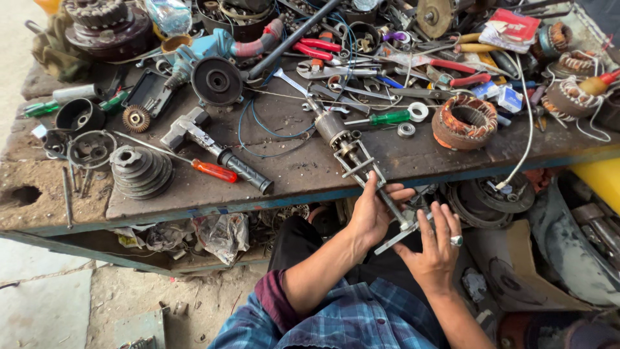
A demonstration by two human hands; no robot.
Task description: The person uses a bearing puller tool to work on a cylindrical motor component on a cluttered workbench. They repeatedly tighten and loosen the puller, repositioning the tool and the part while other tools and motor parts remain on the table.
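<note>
So there's a grey steel gear puller with a long threaded screw (378, 190), clamped on a greasy motor armature (330, 127), lying tilted, far end on the worktop's near edge, near end sticking out past it.

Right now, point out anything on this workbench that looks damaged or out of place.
The worn wooden bench top has a hole broken through near its left end. Also, the grey motor armature with its metal puller overhangs the front edge, steadied by the left hand and right hand.
</note>
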